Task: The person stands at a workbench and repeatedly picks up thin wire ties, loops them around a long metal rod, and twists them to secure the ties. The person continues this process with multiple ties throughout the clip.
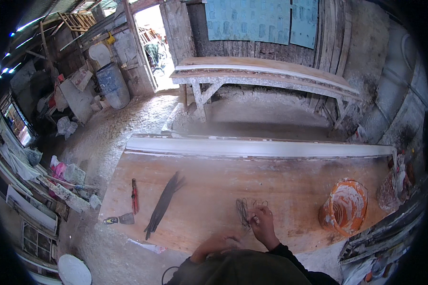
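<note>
My right hand is over the near middle of the wooden worktable, its fingers pinched together on what looks like a thin wire. Beside those fingers lies a small coil of dark wire. Close to my body, my left hand is low and blurred by haze, so its fingers do not show clearly. Further left rests a bundle of long dark strips. Past it are a slim red-handled tool, seemingly pliers, and a putty knife near the table's left edge.
An orange bucket smeared with white stands at the table's right. Along the far edge runs a long white moulding. Behind is a second bench against the wall. A blue barrel stands left of the bright doorway.
</note>
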The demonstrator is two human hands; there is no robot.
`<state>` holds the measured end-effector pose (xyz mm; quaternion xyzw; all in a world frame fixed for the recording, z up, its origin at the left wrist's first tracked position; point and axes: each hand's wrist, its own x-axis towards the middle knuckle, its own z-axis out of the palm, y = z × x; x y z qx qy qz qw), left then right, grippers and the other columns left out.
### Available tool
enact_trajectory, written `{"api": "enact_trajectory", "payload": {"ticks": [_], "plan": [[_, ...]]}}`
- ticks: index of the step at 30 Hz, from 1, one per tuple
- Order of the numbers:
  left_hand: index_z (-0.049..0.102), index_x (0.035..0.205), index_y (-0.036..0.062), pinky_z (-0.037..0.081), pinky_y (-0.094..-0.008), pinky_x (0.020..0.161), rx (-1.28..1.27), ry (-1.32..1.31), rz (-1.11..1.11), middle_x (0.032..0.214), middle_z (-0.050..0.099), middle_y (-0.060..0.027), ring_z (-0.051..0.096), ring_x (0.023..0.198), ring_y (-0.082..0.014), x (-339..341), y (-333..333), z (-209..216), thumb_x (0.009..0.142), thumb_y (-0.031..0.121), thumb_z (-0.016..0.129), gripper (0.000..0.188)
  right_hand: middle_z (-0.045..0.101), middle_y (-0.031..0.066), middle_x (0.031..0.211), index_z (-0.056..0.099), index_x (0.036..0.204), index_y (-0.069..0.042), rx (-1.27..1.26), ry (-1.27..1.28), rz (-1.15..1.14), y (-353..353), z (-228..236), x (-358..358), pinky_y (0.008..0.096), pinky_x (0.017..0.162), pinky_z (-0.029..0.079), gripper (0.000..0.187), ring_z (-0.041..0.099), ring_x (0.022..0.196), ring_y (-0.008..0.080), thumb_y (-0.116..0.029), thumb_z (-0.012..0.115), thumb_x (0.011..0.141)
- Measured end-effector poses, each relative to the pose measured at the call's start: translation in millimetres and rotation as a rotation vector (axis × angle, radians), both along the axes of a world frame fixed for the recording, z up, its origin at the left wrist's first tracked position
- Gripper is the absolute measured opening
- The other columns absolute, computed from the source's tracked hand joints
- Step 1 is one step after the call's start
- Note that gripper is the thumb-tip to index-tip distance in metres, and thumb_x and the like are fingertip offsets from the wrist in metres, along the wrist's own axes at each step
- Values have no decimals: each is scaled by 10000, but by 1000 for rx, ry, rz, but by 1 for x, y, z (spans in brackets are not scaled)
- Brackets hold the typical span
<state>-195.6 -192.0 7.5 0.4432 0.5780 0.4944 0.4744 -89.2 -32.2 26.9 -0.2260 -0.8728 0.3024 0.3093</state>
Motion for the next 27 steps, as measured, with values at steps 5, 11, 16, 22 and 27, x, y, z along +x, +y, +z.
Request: {"api": "enact_trajectory", "payload": {"ticks": [5, 11, 16, 22, 27], "plan": [[625, 752, 18, 437, -248, 677, -20, 82, 511, 763, 557, -53, 542, 754, -143, -26, -12, 9, 707, 27, 649, 52, 554, 80, 929, 662, 815, -86, -518, -82, 291, 14, -4, 12, 300, 755, 422, 116, 531, 901, 204, -79, 674, 700], [597, 746, 18, 433, -222, 658, 106, 119, 852, 770, 515, -33, 524, 724, -109, -27, -6, -12, 697, -23, 650, 83, 524, 90, 1082, 665, 882, -93, -668, -192, 918, -8, 32, 12, 313, 896, 368, 135, 480, 1060, 199, -133, 659, 753], [591, 762, 22, 433, -227, 666, 135, 3, 842, 796, 509, -39, 523, 740, -112, -15, 2, -5, 724, -16, 636, 71, 567, 57, 1036, 658, 898, -83, -544, -172, 878, -9, 38, 12, 350, 956, 316, 159, 493, 1055, 195, -155, 657, 756], [587, 818, 5, 425, -267, 713, 107, 158, 373, 848, 533, -66, 524, 815, -165, -2, 3, -4, 767, 31, 607, 60, 609, 52, 781, 615, 762, -73, -529, -3, 406, 1, 23, 13, 364, 828, 376, 67, 568, 798, 206, -78, 658, 710], [586, 833, 15, 427, -284, 706, 211, 50, -80, 817, 560, -83, 538, 783, -177, 10, 3, 5, 758, 66, 617, 96, 547, 61, 723, 603, 774, -64, -47, -47, 107, 7, 8, 6, 303, 728, 390, 141, 519, 699, 206, 12, 655, 667]]}}
